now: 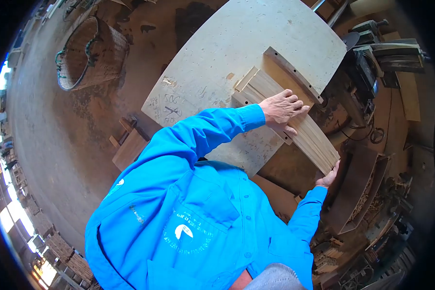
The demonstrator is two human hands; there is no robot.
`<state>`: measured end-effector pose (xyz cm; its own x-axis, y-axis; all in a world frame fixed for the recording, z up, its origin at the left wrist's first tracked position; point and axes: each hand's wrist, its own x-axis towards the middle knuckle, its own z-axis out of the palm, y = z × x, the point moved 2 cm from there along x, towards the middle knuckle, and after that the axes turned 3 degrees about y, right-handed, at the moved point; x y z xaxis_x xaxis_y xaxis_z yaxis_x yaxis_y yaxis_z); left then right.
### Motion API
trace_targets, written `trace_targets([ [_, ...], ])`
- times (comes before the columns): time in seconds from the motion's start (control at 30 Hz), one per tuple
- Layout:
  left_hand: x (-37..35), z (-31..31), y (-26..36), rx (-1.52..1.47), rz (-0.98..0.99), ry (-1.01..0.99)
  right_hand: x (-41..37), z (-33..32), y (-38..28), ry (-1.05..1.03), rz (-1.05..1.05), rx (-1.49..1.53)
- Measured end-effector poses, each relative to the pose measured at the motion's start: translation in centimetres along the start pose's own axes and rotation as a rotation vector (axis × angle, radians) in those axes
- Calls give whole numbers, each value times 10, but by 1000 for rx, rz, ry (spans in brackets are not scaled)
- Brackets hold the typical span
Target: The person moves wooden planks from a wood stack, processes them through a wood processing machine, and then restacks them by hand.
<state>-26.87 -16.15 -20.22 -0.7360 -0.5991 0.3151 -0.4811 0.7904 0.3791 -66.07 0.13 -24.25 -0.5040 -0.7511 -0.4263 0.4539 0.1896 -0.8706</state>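
Observation:
A bundle of pale wooden strips (310, 136) lies slantwise over the edge of a worn, light-coloured tabletop (212, 63), one end reaching past it. My left hand (282, 112) is closed over the strips near their middle, fingers across the top and thumb on the near side. At the overhanging end, my right hand (328, 177) grips the strips from below and the side; part of its fingers is hidden. A dark wooden rail with holes (293, 73) is fixed on the tabletop beyond the bundle. Another holed rail (247, 102) shows partly under the strips.
A woven basket (94, 58) stands on the floor at upper left. Machinery (365, 72) sits at right, near a handwheel (377, 136). A long wooden trough (355, 193) with wood scraps is at lower right. A wooden block (130, 147) stands left of the table.

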Motion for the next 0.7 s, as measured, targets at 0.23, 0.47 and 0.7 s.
trace_targets([
  [0.23,-4,-7,3,52,-6,-38,-10,3,-29,9,104,-296],
  [0.47,-15,-9,-1,160,39,54,-21,26,-35,88,57,-500],
  [0.7,-21,-32,-1,87,92,-57,-22,39,-38,243,70,-410],
])
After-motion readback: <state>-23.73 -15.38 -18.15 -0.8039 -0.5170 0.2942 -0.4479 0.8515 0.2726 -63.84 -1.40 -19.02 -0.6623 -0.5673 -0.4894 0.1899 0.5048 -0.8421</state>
